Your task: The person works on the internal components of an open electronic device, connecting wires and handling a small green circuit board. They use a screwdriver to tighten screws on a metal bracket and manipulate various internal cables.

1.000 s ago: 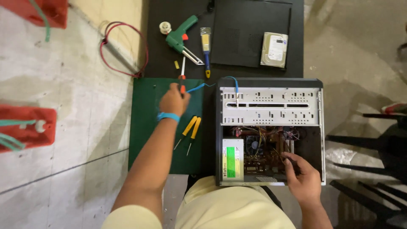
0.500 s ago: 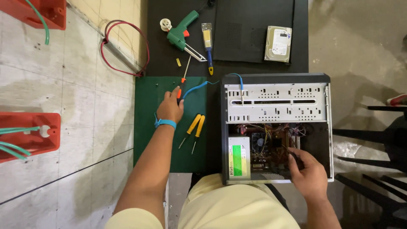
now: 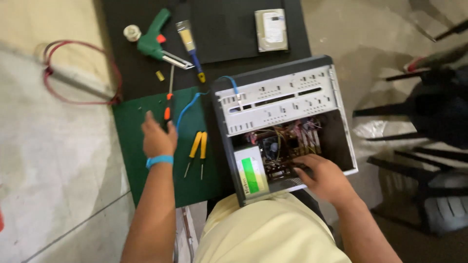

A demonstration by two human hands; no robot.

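My left hand [image 3: 158,139], with a blue wristband, is over the green mat [image 3: 141,160], fingers closed round the orange-and-black handle of a screwdriver [image 3: 167,111] whose shaft points away from me. My right hand [image 3: 324,178] reaches into the open computer case [image 3: 280,100] on my lap. It lies palm down on the board and coloured wires [image 3: 292,139] and holds nothing I can see. A box with a green label [image 3: 252,176] sits in the case's near left corner.
Yellow-handled pliers [image 3: 197,150] and a blue cable [image 3: 187,109] lie on the mat. On the black mat [image 3: 224,29] beyond are a green glue gun [image 3: 152,41], a brush [image 3: 187,41], a tape roll [image 3: 131,32] and a hard drive [image 3: 271,29]. A red cable loop [image 3: 83,73] lies left and black chairs [image 3: 429,112] stand right.
My left hand has drawn back toward me along the mat and closed on the screwdriver handle. My right hand stays inside the case. The camera has tilted and moved closer.
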